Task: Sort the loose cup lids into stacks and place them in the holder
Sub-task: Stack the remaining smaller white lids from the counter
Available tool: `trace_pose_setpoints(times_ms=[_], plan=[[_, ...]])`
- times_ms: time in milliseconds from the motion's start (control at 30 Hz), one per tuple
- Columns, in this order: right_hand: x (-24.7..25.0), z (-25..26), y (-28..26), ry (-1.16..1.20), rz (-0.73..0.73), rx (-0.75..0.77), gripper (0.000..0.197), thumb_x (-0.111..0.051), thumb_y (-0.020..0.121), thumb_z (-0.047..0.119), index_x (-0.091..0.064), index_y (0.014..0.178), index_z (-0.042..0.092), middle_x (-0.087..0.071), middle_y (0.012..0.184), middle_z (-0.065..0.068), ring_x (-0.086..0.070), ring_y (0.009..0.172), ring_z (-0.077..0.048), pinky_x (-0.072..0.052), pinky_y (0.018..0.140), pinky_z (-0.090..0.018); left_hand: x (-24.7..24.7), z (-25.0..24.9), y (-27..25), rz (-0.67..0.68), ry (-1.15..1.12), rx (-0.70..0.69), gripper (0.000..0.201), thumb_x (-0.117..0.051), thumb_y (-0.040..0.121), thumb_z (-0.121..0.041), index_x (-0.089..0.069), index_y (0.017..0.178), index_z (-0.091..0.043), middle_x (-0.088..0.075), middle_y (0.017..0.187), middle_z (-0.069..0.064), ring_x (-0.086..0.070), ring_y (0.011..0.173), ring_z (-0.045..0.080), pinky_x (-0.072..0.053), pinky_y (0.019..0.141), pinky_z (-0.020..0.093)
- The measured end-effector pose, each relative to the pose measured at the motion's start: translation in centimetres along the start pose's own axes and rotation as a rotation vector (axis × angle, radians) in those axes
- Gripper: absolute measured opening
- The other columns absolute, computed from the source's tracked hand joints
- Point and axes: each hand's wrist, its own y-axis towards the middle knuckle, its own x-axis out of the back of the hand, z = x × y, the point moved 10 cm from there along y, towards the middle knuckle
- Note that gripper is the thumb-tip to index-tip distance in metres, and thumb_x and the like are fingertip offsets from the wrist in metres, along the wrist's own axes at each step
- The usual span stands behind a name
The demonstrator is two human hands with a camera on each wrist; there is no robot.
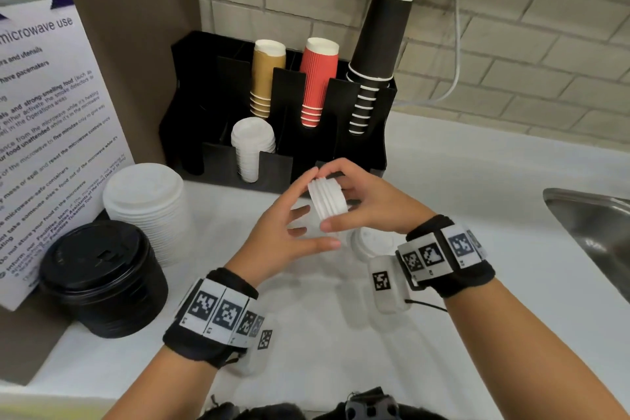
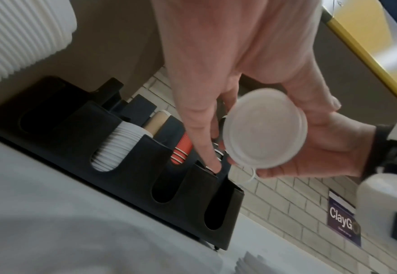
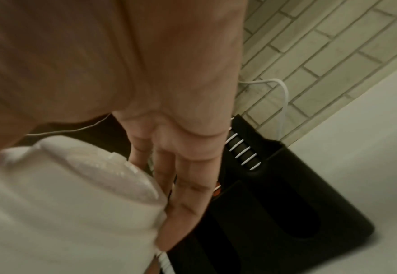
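Right hand gripping small stack of white lids on edge, left hand fingers spread – touching the stack, just before black holder at counter's back edge.

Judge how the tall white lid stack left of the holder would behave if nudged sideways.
The tall white lid stack looks light, thin plastic, so it would probably slide easily. Standing free on the counter, unsupported by the holder, it may lean or shed its upper lids.

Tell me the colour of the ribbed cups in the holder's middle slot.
Red ribbed paper cups, clearest in the head view.
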Motion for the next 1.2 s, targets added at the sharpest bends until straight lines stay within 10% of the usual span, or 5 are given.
trace_pose_setpoints(times_ms=[467,633,1200], plan=[[-0.5,2.4,0.4,0.145,-0.004,0.086,0.061,-0.080,0.074,0.007,-0.055,0.130,0.015,-0.064,0.121,-0.006,-0.063,0.112,-0.018,-0.049,0.101,-0.039,2.6,-1.6,-0.5,-0.071,0.031,-0.147,0.092,-0.084,0.064,-0.033,-0.037,0.142,-0.051,-0.047,0.137,-0.012,-0.053,0.124,0.010,-0.053,0.088,0.023],[-0.2,3.2,0.6,0.133,-0.065,0.133,0.061,-0.082,0.071,0.009,-0.059,0.127,0.015,-0.065,0.121,0.000,-0.062,0.109,-0.014,-0.049,0.100,-0.036,3.2,-1.8,-0.7,-0.149,0.078,-0.144,0.092,-0.083,0.060,-0.040,-0.035,0.136,-0.058,-0.047,0.132,-0.013,-0.052,0.124,0.005,-0.052,0.099,0.042],[-0.7,3.3,1.2,0.227,-0.062,0.134,0.060,-0.082,0.071,0.007,-0.057,0.125,0.015,-0.064,0.121,-0.003,-0.063,0.112,-0.019,-0.052,0.096,-0.041,3.7,-2.8,-1.2,-0.220,-0.068,-0.202,0.090,-0.084,0.056,-0.026,-0.042,0.134,-0.044,-0.050,0.138,-0.004,-0.055,0.119,0.004,-0.057,0.079,0.024]])
